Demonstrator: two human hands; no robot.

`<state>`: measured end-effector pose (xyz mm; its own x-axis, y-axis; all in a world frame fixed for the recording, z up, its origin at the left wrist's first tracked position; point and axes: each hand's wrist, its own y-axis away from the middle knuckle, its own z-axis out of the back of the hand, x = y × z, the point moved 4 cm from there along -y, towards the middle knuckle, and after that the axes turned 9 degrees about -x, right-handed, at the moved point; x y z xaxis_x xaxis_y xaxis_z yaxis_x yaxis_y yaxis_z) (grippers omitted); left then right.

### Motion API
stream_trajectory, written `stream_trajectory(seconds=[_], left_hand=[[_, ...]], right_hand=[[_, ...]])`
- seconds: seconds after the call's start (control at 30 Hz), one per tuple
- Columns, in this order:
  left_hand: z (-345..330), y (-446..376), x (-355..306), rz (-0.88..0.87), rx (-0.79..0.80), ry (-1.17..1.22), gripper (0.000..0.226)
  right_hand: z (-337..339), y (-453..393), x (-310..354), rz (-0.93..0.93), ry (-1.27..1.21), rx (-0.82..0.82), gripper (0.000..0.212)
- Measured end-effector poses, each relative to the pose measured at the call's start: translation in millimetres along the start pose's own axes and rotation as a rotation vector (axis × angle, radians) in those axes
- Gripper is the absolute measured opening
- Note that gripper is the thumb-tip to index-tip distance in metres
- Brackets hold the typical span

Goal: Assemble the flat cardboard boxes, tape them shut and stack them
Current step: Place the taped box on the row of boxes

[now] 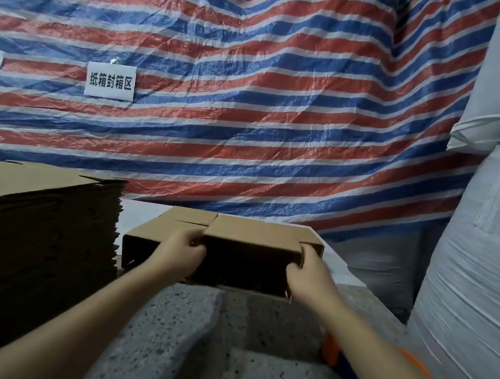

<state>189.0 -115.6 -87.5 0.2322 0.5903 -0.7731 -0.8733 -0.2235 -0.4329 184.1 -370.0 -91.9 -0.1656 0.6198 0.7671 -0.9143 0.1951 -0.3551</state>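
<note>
A small brown cardboard box (254, 234) is held between both hands over the speckled grey table (171, 332). My left hand (182, 251) grips its left upper edge with curled fingers. My right hand (308, 271) grips its right edge, thumb on the near side. Behind and to the left of it sits a second assembled box (165, 227), its top flaps folded shut. A tall stack of flat cardboard boxes (43, 218) stands at the left.
A red, white and blue striped tarp (250, 99) hangs behind the table with a white paper sign (110, 81) on it. Large white woven sacks (476, 267) rise at the right. Something orange (330, 349) shows below the table's right edge.
</note>
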Motion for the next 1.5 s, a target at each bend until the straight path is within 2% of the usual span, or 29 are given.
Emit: stream_trajectory(seconds=[0.03, 0.13, 0.2, 0.33, 0.53, 0.73, 0.83, 0.97, 1.07, 1.5], left_hand=[[-7, 13, 10, -0.013, 0.016, -0.002, 0.041], [-30, 40, 46, -0.06, 0.076, -0.036, 0.047], [-40, 47, 67, -0.075, 0.05, -0.079, 0.044], [-48, 41, 83, -0.13, -0.063, -0.224, 0.015], [-50, 23, 86, -0.127, -0.121, -0.184, 0.024], [-52, -4, 90, -0.098, -0.14, -0.255, 0.021], [-52, -19, 95, -0.108, -0.181, -0.39, 0.031], [-56, -37, 104, -0.033, -0.192, -0.535, 0.048], [-63, -50, 110, 0.01, -0.172, -0.544, 0.053], [-82, -81, 122, -0.026, -0.213, -0.486, 0.048]], right_hand=[[-11, 10, -12, 0.006, -0.02, 0.0, 0.053], [-41, 31, -47, -0.075, -0.063, 0.048, 0.064], [-53, 37, -64, -0.132, -0.056, 0.085, 0.065], [-60, 31, -71, -0.11, -0.076, 0.085, 0.061], [-70, 3, -65, -0.066, -0.131, 0.084, 0.057], [-98, -36, -61, -0.08, -0.151, 0.072, 0.054], [-113, -54, -66, -0.09, -0.171, 0.075, 0.054], [-128, -77, -75, -0.111, -0.163, 0.056, 0.055], [-135, -91, -79, -0.118, -0.151, 0.044, 0.056], [-152, -124, -82, -0.11, -0.119, 0.078, 0.052]])
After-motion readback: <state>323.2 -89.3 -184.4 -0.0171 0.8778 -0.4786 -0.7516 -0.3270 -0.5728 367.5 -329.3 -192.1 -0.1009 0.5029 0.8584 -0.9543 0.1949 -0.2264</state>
